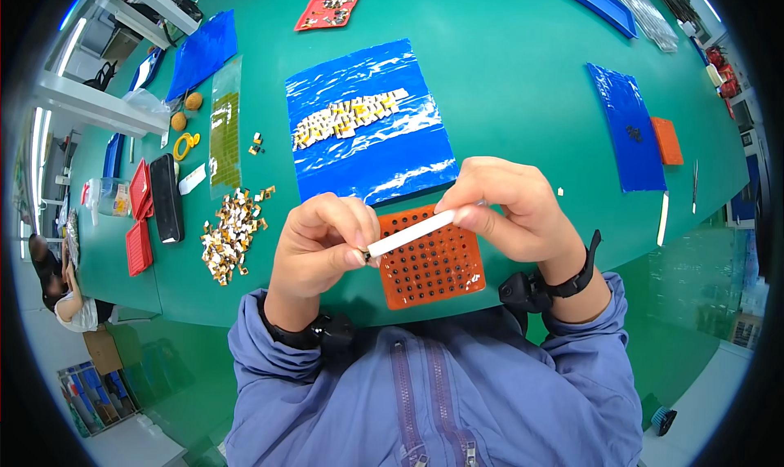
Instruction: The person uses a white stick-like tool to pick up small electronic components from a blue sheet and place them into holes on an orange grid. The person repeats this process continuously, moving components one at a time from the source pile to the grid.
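Note:
Between my hands spans a narrow flat white strip [411, 233], tilted up toward the right. My right hand [510, 210] is closed, pinching its upper end between thumb and fingers. My left hand [325, 242] is closed at the lower end, thumb and fingertip on a small dark piece [367, 256] whose kind I cannot make out. Below the strip lies an orange tray [433, 283] with rows of black dots, partly hidden by my hands. Beyond it, a blue sheet [359, 169] bears a band of small white and yellow pieces [347, 117].
Left of my left hand is a loose heap of small white, brown and black pieces [231, 236]. Past it are a black case [167, 197], red trays [139, 246] and a yellow-green sheet [225, 132]. A red tray [327, 12] sits far back; another blue sheet [625, 128] lies right.

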Motion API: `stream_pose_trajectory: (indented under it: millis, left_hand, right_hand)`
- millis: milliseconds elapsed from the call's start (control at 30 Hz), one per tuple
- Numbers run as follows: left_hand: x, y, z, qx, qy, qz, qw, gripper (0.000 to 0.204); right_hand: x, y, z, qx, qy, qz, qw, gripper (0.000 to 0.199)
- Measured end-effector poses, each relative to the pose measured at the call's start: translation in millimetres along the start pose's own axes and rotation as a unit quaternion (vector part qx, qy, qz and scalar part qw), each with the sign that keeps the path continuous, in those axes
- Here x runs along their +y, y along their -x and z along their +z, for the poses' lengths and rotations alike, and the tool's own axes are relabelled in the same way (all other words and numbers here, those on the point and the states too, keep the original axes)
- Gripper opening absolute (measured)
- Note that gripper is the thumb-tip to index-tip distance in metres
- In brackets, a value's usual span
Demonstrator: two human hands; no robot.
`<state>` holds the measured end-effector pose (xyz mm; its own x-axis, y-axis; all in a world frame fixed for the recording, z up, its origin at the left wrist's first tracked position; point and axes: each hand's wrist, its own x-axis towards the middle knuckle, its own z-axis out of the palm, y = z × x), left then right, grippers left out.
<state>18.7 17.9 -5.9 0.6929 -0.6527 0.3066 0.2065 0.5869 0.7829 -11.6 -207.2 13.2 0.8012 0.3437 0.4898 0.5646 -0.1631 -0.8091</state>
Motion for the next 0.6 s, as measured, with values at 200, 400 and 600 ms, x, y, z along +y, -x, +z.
stream_pose_trajectory:
  millis: [200, 400, 600]
  left_hand:
    - [-0.2, 0.4, -0.7, 0.003, -0.005, 0.003, 1.0, 0.01]
    - [-0.7, 1.2, -0.9, 0.004, 0.0, 0.004, 1.0, 0.01]
    - [1.4, 0.8, -2.8, 0.016, -0.052, 0.004, 0.999, 0.008]
  right_hand:
    - [-1.6, -0.9, -3.3, -0.027, 0.015, 0.013, 0.999, 0.01]
    - [0.7, -0.6, 3.2, 0.005, -0.015, -0.005, 1.0, 0.007]
    - [-4.2, -0.1, -1.0, -0.02, 0.046, 0.04, 0.998, 0.007]
